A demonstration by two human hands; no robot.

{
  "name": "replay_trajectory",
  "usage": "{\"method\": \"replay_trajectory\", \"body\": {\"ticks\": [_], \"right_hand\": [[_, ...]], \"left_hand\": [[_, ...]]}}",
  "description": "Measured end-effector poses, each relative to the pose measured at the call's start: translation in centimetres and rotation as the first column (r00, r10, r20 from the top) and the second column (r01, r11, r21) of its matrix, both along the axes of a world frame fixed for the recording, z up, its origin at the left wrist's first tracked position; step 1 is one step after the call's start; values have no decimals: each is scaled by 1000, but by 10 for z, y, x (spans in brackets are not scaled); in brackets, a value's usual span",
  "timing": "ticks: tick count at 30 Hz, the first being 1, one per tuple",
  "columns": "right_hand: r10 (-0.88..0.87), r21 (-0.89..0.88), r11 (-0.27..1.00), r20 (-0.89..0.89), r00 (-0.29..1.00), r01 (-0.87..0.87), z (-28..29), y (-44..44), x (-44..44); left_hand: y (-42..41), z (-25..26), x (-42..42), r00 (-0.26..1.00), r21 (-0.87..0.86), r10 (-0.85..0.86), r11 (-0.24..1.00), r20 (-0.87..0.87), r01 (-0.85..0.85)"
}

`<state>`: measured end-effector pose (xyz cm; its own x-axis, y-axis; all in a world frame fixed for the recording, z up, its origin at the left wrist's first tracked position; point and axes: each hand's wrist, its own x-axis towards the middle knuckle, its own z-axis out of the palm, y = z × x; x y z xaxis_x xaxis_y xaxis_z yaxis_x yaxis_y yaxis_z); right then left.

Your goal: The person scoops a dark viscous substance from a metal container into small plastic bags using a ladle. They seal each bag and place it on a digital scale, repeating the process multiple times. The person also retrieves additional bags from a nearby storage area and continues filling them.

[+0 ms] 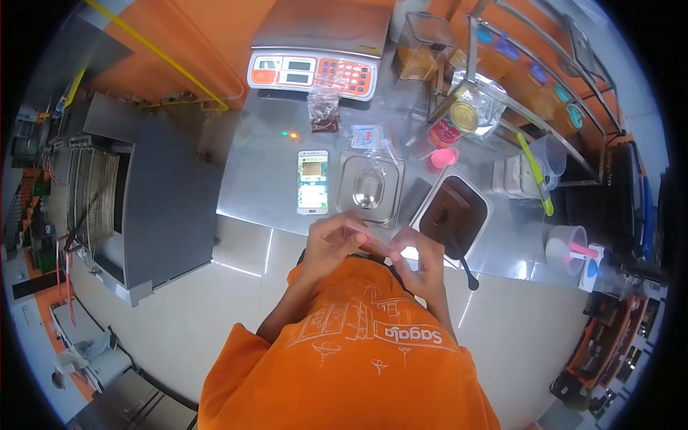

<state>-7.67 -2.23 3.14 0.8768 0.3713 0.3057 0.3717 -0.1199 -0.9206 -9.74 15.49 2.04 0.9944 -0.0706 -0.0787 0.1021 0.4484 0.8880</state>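
Observation:
Both of my hands hold a small clear plastic bag [371, 239] between them, just past the front edge of the steel table [258, 199]. My left hand [334, 244] pinches one end with thumb and fingers. At the other end, my right hand [420, 260] grips the plastic. What the bag contains is hard to make out. Beyond my hands lies a steel pan lid [344, 185] with a recessed handle, and a white phone [313, 183] with a lit screen is to its left. A steel pan of dark brown sauce [449, 215] stands on the right, a dark-handled utensil in it.
A digital scale [312, 75] stands at the back, with a zip bag of dark contents [324, 115] before it. A pink cup [444, 158], a red-labelled can [443, 133], a metal rack [529, 115] and plastic measuring jugs [567, 247] occupy the right side. A steel appliance [166, 199] stands left.

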Motion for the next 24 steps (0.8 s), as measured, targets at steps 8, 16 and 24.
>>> {"method": "replay_trajectory", "body": {"ticks": [8,16,24], "right_hand": [[60,-148,987,2,998,-59,-9,44,18],[134,-282,952,27,991,-121,-26,97,37],[121,-178,979,126,985,-98,-42,139,54]], "left_hand": [[47,-22,10,991,7,122,992,60,-122],[105,-40,33,987,135,71,987,144,-91],[143,-51,57,981,219,-57,976,188,15]]}}
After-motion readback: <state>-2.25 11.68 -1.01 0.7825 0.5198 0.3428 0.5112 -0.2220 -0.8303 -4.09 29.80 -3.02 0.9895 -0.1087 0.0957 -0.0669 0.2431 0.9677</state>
